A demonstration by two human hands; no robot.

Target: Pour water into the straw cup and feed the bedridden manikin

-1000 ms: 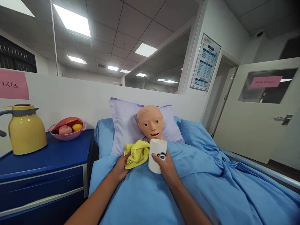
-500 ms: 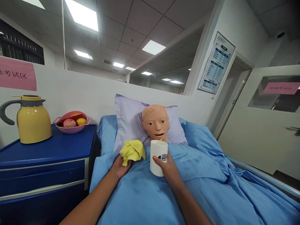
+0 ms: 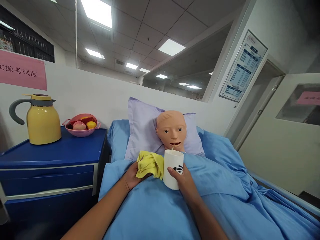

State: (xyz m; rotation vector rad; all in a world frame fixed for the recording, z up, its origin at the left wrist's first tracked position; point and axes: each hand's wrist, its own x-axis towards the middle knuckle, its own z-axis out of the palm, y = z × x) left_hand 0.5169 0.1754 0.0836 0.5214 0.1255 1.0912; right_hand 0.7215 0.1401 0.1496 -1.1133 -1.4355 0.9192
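My right hand (image 3: 183,178) is wrapped round a white mug (image 3: 170,173) with a striped dark print, its thumb across the front. A thin pale straw (image 3: 172,147) rises from the mug toward the slightly open mouth of a manikin head (image 3: 172,128). In my left hand (image 3: 133,175) lies a crumpled yellow cloth (image 3: 150,165), close against the mug's left side. Most of the left fingers are hidden beneath the cloth. The manikin rests on a lilac pillow (image 3: 141,130), with a blue quilt (image 3: 155,210) drawn up to its neck.
At left, a blue bedside cabinet (image 3: 75,150) carries a yellow thermos jug (image 3: 43,123) and a pink basket (image 3: 80,133) of fruit. A bed rail (image 3: 295,198) runs along the right. Behind the bed stands a white wall (image 3: 105,93); a door (image 3: 282,143) is at far right.
The cloth in my left hand has moved right, up to the mug. The straw's top is now nearer the manikin's mouth. The whole view has shifted slightly.
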